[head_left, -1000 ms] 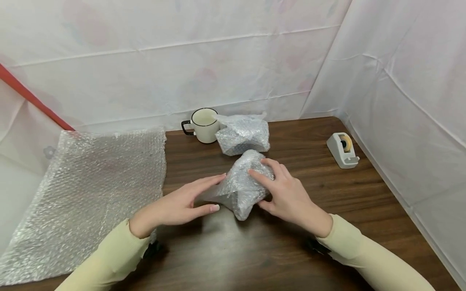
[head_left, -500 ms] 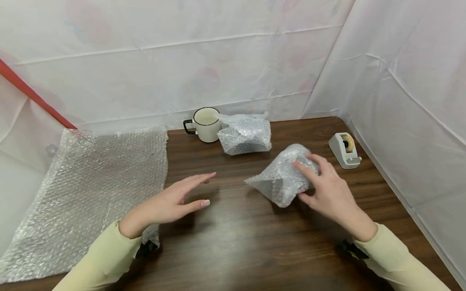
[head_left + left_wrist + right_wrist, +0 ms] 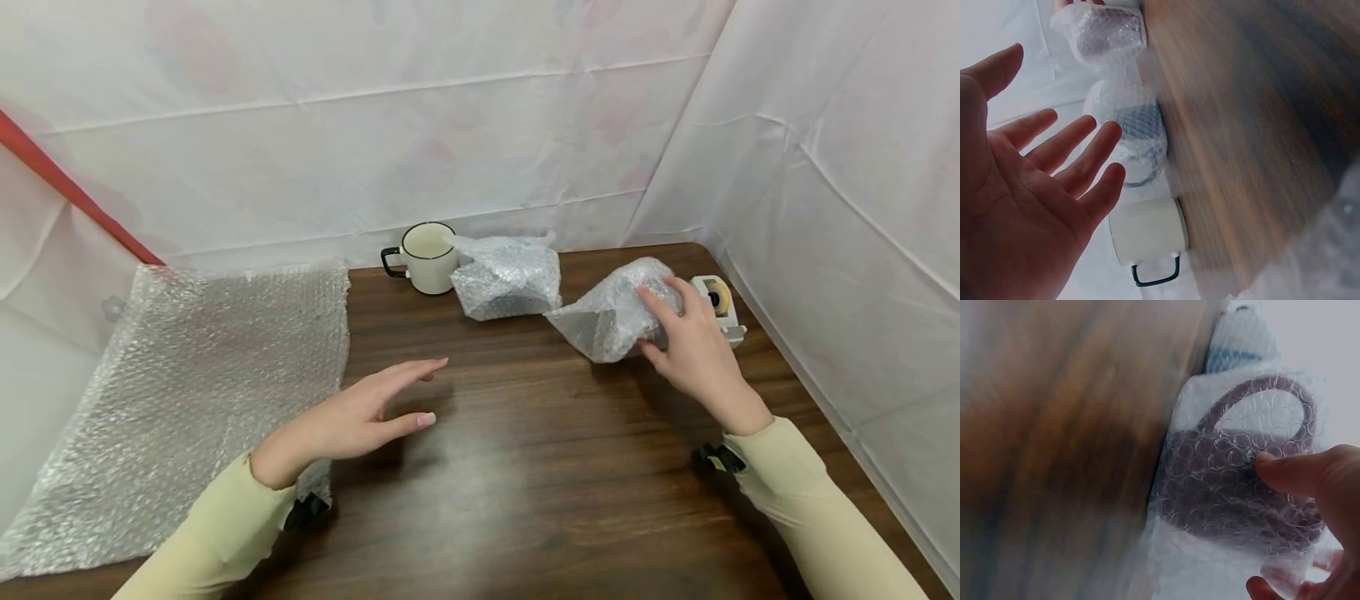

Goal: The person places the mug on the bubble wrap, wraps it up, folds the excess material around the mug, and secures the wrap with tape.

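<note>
My right hand grips a mug in bubble wrap at the back right of the table, fingers over its top and thumb on the near side. Through the wrap, the right wrist view shows its dark body and looped handle. A loose corner of wrap points left, toward a second bubble-wrapped bundle with blue patterning inside. My left hand hovers over the table with fingers extended, holding nothing. Left of the second bundle stands a cream enamel mug with black rim and handle.
A sheet of bubble wrap spreads over the table's left side. Behind my right hand, a tape dispenser is partly hidden. White patterned sheeting hangs along the back and right edges of the wooden table.
My right hand has carried the wrapped mug from the middle to the back right, beside the other bundle. My left hand has come off it and drawn slightly back to the left.
</note>
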A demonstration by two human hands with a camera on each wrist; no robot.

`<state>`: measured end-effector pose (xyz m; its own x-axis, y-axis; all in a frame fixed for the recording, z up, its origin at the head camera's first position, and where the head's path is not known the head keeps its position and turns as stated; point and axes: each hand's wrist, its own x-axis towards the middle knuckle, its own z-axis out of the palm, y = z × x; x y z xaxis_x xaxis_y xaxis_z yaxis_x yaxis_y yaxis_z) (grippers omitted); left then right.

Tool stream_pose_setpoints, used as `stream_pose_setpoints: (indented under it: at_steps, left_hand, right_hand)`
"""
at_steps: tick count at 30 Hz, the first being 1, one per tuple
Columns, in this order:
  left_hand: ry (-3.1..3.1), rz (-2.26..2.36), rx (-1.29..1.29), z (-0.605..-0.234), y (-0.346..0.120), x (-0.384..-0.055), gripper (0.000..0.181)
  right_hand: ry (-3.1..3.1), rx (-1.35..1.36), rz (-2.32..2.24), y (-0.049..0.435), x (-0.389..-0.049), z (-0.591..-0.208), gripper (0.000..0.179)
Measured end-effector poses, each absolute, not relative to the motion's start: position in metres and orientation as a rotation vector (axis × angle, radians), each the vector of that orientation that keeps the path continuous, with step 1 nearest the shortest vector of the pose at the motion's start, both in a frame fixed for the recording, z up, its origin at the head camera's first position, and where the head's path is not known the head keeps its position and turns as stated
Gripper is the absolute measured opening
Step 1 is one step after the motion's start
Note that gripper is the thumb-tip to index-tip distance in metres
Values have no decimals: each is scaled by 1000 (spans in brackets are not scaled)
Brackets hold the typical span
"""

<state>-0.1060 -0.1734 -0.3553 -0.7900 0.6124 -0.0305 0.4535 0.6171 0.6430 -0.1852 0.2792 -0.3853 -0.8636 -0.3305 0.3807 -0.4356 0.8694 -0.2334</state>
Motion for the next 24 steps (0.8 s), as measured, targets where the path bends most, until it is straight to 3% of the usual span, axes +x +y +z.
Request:
stream_pose_setpoints:
  at_steps: [12, 24]
  left_hand:
    - [2598, 920, 907, -353, -172, -108, 66]
    - [2608, 916, 913, -352, -179, -110, 63]
  right_hand:
    - [-2819, 700, 408, 285, -244, -378, 74]
    - [-2811, 686, 398, 291, -277, -377, 75]
